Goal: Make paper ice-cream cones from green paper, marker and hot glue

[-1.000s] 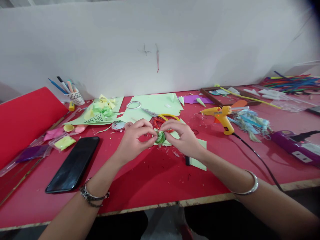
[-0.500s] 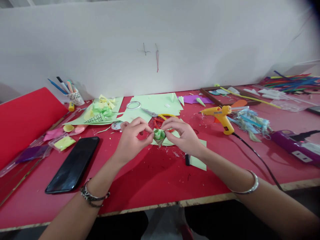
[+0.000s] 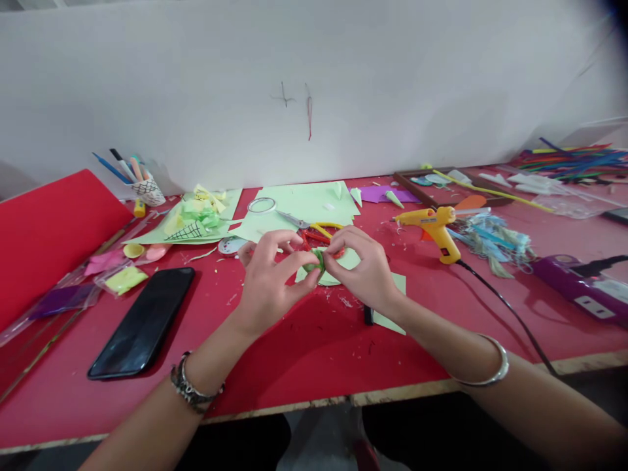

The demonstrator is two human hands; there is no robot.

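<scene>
Between my two hands is a small piece of rolled green paper (image 3: 316, 259), partly covered by the fingers. My left hand (image 3: 273, 282) has its thumb and forefinger closed around the left side of the paper, with the other fingers curled loosely above. From the right, my right hand (image 3: 364, 269) pinches it between thumb and fingertips. Just behind the hands lie scissors (image 3: 324, 229) with red and yellow handles. Light green paper pieces (image 3: 347, 263) lie on the red tabletop (image 3: 314, 366) beneath and beside the right hand.
A yellow glue gun (image 3: 434, 226) lies to the right, its cord running to a purple power strip (image 3: 579, 284). A black phone (image 3: 142, 324) is at left. Crumpled paper (image 3: 199, 216), a pen cup (image 3: 150, 192) and green sheets (image 3: 299, 199) are farther back.
The green paper has turned in my fingers, and its patterned pointed lower part is now out of sight. My left hand has shifted slightly right, its thumb and forefinger reaching farther across the paper.
</scene>
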